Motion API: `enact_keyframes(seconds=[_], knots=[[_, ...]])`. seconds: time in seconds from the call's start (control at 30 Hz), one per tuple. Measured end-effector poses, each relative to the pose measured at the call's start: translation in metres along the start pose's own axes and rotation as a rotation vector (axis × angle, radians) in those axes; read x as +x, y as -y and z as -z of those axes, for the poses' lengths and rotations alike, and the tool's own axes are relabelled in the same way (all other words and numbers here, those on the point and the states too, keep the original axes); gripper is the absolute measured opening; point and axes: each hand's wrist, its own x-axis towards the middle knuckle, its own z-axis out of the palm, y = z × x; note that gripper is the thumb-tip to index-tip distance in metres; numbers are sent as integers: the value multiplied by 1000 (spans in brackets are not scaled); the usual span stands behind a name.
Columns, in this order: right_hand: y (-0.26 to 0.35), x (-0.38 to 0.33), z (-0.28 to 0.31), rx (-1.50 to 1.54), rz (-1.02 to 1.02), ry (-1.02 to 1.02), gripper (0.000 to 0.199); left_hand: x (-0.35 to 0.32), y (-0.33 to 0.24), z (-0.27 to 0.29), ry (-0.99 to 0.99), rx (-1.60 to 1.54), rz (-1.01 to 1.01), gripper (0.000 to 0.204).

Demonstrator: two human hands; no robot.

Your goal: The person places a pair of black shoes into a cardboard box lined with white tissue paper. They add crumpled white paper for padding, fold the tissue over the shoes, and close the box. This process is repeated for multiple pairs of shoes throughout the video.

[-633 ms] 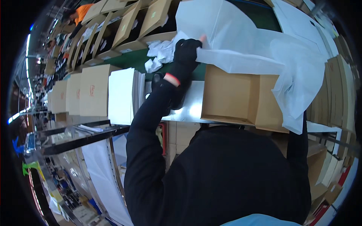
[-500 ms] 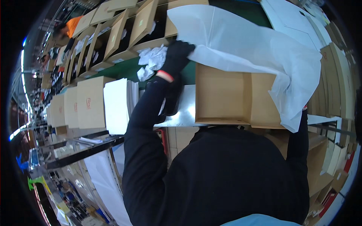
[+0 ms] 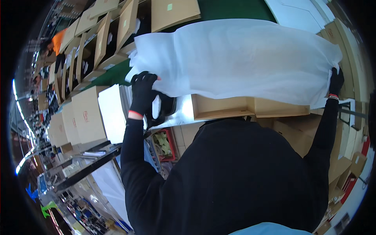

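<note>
A wide sheet of white tissue paper (image 3: 243, 58) is spread between my hands, above an open brown cardboard box (image 3: 221, 106). It hides most of the box's inside. My left hand (image 3: 144, 92), in a black glove with a fingertip bare, is closed at the sheet's left end. My right hand (image 3: 336, 81), also gloved, pinches the sheet's right end. Beside the box, under my left hand, sits a glossy black item (image 3: 169, 104) that looks like a shoe, partly hidden.
Several open cardboard boxes (image 3: 129, 21) line the green belt (image 3: 235, 9) at the far left. A stack of white sheets (image 3: 111, 113) and closed boxes (image 3: 92, 113) stand left. Flat cartons (image 3: 350, 62) lean at right. A person in orange (image 3: 58, 41) is far left.
My left hand has come down and left, my right hand has risen into view, and the tissue paper is pulled out wider and flatter over the box.
</note>
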Motion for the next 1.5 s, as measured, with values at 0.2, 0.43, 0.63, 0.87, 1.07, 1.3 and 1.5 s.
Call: enact_keyframes(seconds=[0.2,0.43,0.63,0.87,1.07,1.3,1.5], knots=[[-59,12,-18,-249,164,-59,50,-33,-11,4,-12,108,5,30],[112,-11,38,-570,261,-168,67,-30,-87,13,-22,-365,349,34],[272,-121,33,-97,748,470,88,-64,-127,-72,285,-132,399,59],[245,-144,-12,-477,596,851,95,-79,-158,-88,-89,-283,458,33],[358,-164,-46,-22,988,899,129,-44,-142,-104,-89,-426,422,37],[332,-186,-151,-437,890,1130,133,-32,-141,-114,119,-487,412,54],[344,-196,-132,-392,1027,1084,133,-40,-156,-101,14,-609,408,61]])
